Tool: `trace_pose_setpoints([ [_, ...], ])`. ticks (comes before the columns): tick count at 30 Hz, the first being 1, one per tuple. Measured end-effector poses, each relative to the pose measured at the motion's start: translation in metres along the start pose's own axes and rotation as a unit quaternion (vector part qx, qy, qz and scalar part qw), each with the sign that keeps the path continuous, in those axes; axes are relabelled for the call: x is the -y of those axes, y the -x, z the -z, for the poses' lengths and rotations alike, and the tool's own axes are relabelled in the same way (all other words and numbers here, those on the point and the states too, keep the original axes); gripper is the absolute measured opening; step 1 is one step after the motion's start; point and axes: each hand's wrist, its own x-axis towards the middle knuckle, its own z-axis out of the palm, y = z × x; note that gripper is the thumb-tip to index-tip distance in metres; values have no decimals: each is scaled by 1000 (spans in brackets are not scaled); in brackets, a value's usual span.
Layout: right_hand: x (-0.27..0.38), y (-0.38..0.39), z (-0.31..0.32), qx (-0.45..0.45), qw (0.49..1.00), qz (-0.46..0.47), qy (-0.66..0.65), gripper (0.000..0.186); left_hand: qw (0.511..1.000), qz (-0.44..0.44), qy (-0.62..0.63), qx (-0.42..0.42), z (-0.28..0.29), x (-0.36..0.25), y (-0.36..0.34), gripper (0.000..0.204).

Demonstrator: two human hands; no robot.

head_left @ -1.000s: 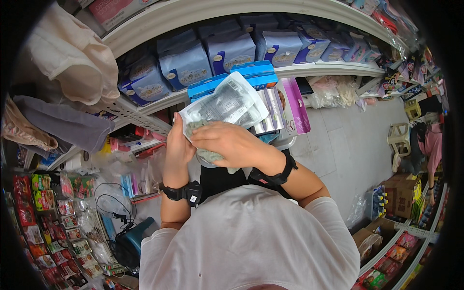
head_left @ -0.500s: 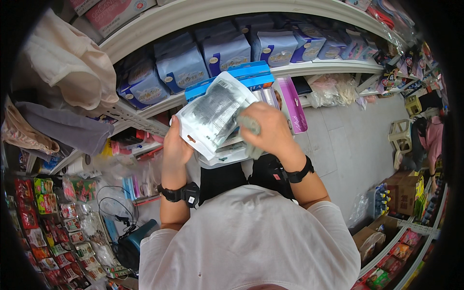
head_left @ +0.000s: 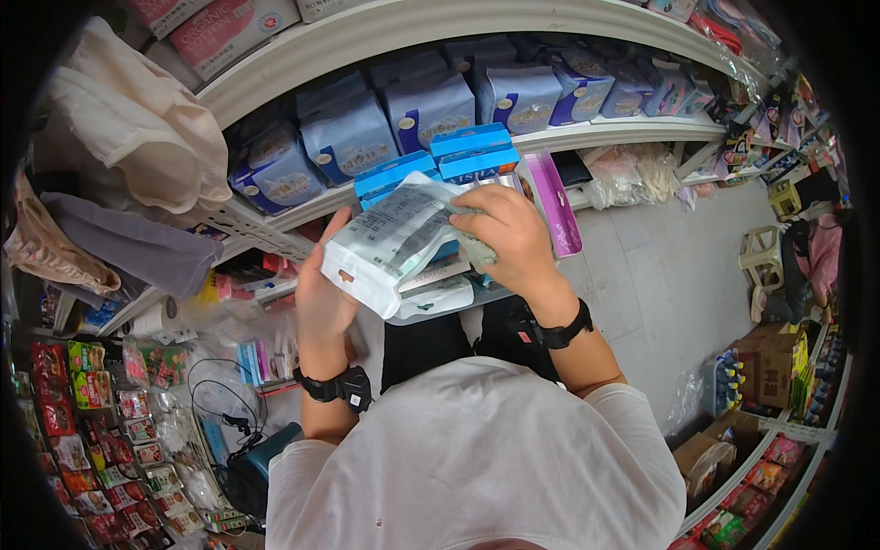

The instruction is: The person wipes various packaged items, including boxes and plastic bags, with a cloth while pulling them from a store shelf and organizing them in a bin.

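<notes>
A white flat pouch (head_left: 396,236) with a printed, see-through panel and a hang hole lies tilted in front of me. My left hand (head_left: 323,291), slightly blurred, grips it by its left edge, with some fingers hidden behind it. In my right hand (head_left: 515,236) is a bunched grey-green cloth (head_left: 478,251), held at the pouch's right side. Beneath the pouch, more white packs (head_left: 438,298) lie in a container whose clear rim (head_left: 412,320) shows over my knees. Open-topped blue boxes (head_left: 475,151) stand just beyond the pouch, with a purple box (head_left: 555,203) to their right.
Blue-wrapped packs (head_left: 344,131) line the white shelf (head_left: 632,133) ahead. Pale garments (head_left: 137,119) hang at the left, near loose black cables (head_left: 240,417). Behind on the left lie several small snack packets (head_left: 92,387). A stool (head_left: 763,257), cartons (head_left: 768,362) and another person's pink clothing (head_left: 819,252) are at the right.
The pouch has tilted and its printed panel now faces up more plainly. My right hand with the cloth has shifted slightly right along its side. My left hand has moved slightly left.
</notes>
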Motion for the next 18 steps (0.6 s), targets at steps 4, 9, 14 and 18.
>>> trace_pose_setpoints([
  [4,7,3,1,-7,981,-125,-149,20,984,-34,-2,174,19,-6,-1,77],
  [9,13,2,0,82,891,-300,-330,17,949,-87,-302,22,3,4,-2,96],
  [14,10,9,-18,149,823,-380,-395,23,975,-50,-218,-5,8,15,-6,62],
  [18,4,11,-23,80,838,-379,-384,24,971,-51,-230,-46,-2,18,-9,57],
])
